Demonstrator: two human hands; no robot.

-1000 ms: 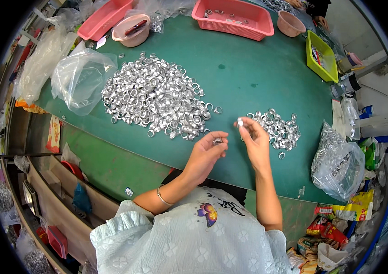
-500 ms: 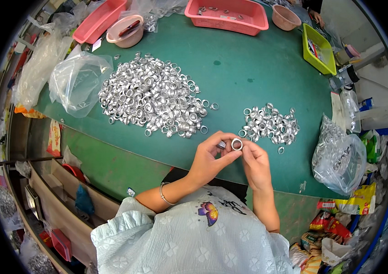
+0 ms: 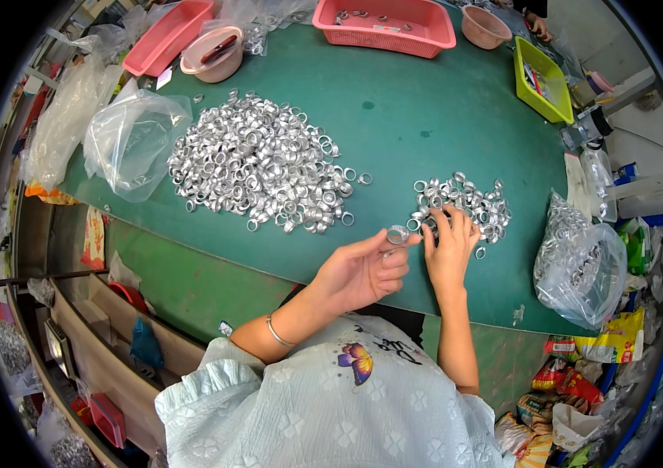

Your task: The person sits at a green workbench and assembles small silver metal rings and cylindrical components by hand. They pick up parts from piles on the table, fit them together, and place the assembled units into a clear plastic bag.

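Note:
My left hand pinches a silver metal ring between thumb and forefinger, just above the table's near part. Its other fingers are curled in, and a small silvery glint shows by them, too small to make out. Over the near edge of the smaller pile of metal rings, my right hand reaches down with bent fingers and the thumb apart from them. Its fingertips are among the rings; no ring is plainly gripped there. A much larger heap of similar rings lies to the left.
On the green table stand a pink basket, two round pinkish bowls and a lime-green basket. A clear bag of rings lies at the right edge, and an open plastic bag at the left. Another person's hand shows far right.
My hands have parted. The right hand has moved up and right from the held ring to the smaller pile, while the left keeps a ring, now tilted, in its fingertips.

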